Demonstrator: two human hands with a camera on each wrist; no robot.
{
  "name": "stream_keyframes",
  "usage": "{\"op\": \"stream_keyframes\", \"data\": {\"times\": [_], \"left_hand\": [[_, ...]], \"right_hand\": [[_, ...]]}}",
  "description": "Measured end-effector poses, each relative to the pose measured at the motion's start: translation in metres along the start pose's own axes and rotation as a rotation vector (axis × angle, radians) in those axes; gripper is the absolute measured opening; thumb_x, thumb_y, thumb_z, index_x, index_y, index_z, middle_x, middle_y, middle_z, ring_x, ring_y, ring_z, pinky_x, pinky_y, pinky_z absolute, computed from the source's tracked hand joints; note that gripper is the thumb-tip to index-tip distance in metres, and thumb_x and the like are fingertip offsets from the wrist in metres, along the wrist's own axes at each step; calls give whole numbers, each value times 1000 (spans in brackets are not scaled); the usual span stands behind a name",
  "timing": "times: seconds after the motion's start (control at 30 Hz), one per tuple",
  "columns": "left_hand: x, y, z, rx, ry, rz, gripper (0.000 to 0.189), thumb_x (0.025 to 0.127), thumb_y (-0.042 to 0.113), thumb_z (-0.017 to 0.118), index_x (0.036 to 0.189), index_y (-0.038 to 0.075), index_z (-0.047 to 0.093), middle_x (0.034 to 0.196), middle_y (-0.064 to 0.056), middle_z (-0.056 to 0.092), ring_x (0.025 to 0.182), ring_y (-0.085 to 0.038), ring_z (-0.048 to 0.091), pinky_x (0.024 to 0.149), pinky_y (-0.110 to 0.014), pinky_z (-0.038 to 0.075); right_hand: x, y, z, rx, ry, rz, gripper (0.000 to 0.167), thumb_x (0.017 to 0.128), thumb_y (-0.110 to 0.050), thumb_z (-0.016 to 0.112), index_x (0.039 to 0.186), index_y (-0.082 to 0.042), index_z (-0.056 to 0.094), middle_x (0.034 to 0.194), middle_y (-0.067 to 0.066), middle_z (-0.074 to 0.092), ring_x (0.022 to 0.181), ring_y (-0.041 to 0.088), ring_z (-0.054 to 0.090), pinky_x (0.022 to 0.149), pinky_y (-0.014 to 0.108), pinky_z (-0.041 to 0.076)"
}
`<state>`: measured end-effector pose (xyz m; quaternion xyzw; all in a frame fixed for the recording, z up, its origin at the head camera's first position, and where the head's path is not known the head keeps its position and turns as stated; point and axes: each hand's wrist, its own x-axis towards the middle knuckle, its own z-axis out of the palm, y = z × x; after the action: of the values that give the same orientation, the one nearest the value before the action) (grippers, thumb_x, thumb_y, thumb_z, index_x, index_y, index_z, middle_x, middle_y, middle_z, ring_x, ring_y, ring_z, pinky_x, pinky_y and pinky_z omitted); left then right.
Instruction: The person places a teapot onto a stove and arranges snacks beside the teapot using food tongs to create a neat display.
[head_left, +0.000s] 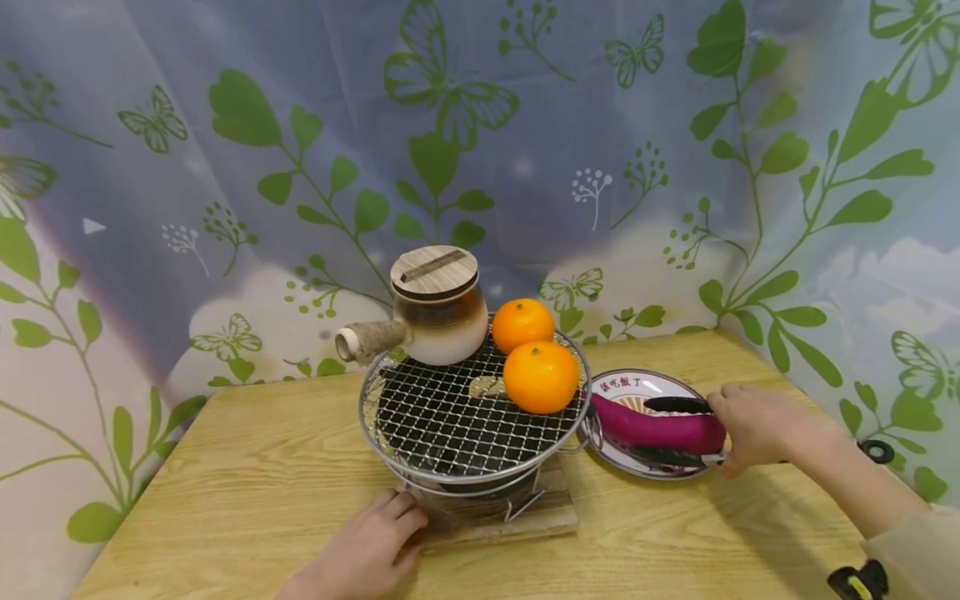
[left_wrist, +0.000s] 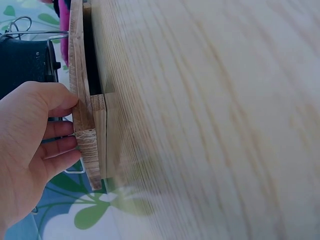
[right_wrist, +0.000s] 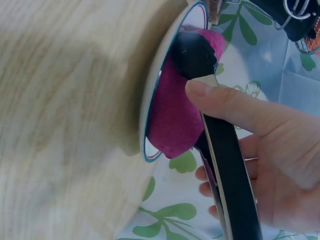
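Observation:
My right hand (head_left: pixel 757 429) grips black-tipped metal tongs (right_wrist: pixel 227 170), thumb on one arm and fingers on the other side. The tongs' black heads lie on either side of a magenta sweet potato (head_left: pixel 667 429), which rests on a white plate (head_left: pixel 652 475) with a dark rim. At the front of the grill, my left hand (head_left: pixel 371 542) rests its relaxed fingers and thumb on the edge of a wooden board (left_wrist: pixel 82 115). On that board stands a small round grill with a wire rack (head_left: pixel 457 433).
A clay pot (head_left: pixel 442 333) with a wooden lid and a rope-wrapped side handle stands at the rack's back. Two oranges (head_left: pixel 542 377) sit on the rack's right side. A patterned cloth (head_left: pixel 322 125) hangs behind the wooden table (head_left: pixel 247 483).

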<state>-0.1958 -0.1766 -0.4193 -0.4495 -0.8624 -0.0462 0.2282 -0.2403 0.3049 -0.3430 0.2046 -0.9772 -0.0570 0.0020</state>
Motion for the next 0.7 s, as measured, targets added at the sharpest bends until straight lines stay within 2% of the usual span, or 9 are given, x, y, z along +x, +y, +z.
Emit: {"op": "stream_keyframes", "data": {"times": [0.13, 0.37, 0.53, 0.7], "left_hand": [[0, -1, -1, 3, -5, 1, 22, 72, 16, 70, 91, 9, 64, 93, -1, 58, 87, -18, 54, 77, -32, 49], [0, -2, 2, 9, -13, 3, 21, 73, 17, 70, 91, 10, 64, 93, -1, 58, 87, -18, 54, 77, -32, 48], [0, 0, 0, 3, -14, 2, 20, 73, 17, 70, 91, 10, 63, 92, 0, 57, 86, -17, 54, 76, -32, 49], [0, 0, -1, -4, -15, -4, 21, 73, 16, 70, 92, 9, 63, 93, -1, 57, 87, -18, 54, 77, -32, 49]], "right_hand": [[-1, -1, 5, -47, 57, -13, 72, 46, -46, 86, 90, 0, 54, 82, 7, 50, 81, 32, 52, 59, 43, 47], [0, -3, 8, -125, 118, -66, 72, 46, -45, 86, 92, -1, 53, 81, 6, 49, 79, 33, 52, 56, 41, 47], [0, -4, 6, -128, 112, -66, 73, 47, -46, 86, 94, -1, 53, 80, 5, 48, 78, 31, 52, 56, 40, 47], [-3, -2, 1, -82, 78, -44, 75, 48, -47, 86, 97, 0, 54, 83, 6, 50, 81, 31, 52, 58, 40, 47]]}}
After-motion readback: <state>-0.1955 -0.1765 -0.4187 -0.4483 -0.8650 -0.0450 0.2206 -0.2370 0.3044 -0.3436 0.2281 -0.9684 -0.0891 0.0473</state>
